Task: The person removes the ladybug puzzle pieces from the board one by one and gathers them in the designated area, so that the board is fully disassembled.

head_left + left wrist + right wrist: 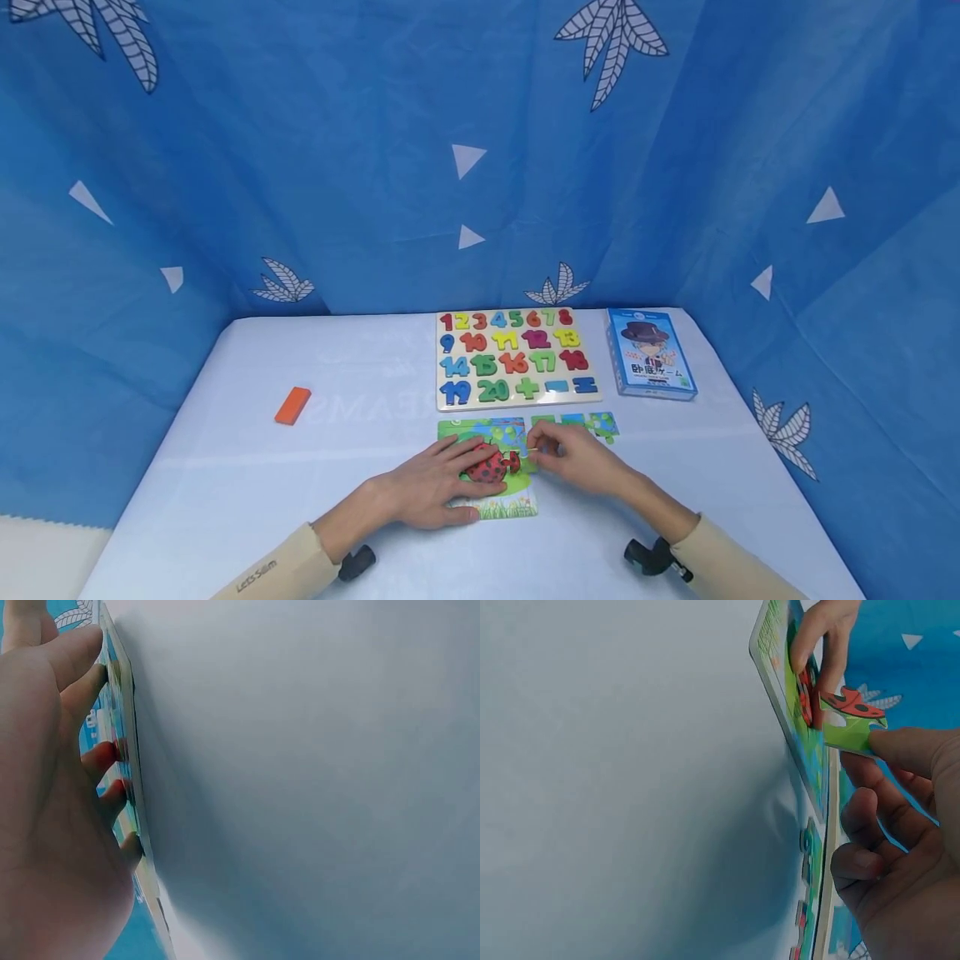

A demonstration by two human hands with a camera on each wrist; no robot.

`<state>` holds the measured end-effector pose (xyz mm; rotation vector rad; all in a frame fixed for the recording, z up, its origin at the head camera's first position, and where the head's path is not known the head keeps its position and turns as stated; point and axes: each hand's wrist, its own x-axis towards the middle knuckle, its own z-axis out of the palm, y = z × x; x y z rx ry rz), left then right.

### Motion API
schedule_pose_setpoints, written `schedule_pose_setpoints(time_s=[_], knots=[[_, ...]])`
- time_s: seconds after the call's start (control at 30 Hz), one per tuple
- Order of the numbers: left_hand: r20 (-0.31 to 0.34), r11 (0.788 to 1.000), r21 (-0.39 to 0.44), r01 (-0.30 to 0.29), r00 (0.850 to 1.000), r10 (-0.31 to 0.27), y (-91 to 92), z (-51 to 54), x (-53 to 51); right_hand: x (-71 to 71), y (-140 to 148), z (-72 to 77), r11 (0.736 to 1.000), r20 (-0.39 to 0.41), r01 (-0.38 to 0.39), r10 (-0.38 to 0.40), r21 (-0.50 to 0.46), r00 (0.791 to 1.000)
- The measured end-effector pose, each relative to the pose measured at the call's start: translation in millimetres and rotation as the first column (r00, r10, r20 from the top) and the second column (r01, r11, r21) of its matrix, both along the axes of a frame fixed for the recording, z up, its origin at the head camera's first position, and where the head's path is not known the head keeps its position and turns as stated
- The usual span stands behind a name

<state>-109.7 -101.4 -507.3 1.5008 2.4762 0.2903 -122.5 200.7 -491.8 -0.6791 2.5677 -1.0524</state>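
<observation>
Right hand [576, 457]: fingers pinch 1 ladybug piece [847, 736]. Left hand [429, 487]: fingers spread, nearly straight, resting on puzzle board [517, 507].

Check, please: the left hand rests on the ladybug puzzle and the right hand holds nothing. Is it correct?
The right hand isn't empty: the right wrist view shows it pinching a puzzle piece. The left hand rests on the puzzle.
</observation>
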Motion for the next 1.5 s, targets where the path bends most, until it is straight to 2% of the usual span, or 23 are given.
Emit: schedule_pose_setpoints(time_s=[0.23, 0.5, 0.87, 1.2, 1.5], knots=[[0.007, 1.0, 0.003, -0.007, 1.0, 0.007, -2.4, -1.5, 0.0, -0.4, 20, 1.6, 0.998, 0.097, 0.057, -0.054, -0.025, 0.994], [0.002, 1.0, 0.016, 0.004, 1.0, -0.004, -1.8, -2.5, -0.4, -4.0, 43, 6.1, 0.996, 0.149, 0.085, -0.08, -0.029, 0.986], [0.016, 1.0, 0.026, 0.004, 1.0, -0.004, -1.0, -5.2, -1.2, -6.0, 79, 14.0, 0.982, 0.226, 0.191, -0.185, -0.006, 0.957], [0.006, 1.0, 0.021, 0.0, 1.0, 0.0, -1.2, -5.1, -1.2, -11.7, 117, 11.5, 0.985, 0.263, 0.175, -0.171, 0.006, 0.95], [-0.003, 1.0, 0.02, 0.01, 1.0, -0.01, -0.9, -6.1, -1.4, -17.4, 129, 2.1, 0.969, 0.228, 0.227, -0.245, 0.1, 0.942]])
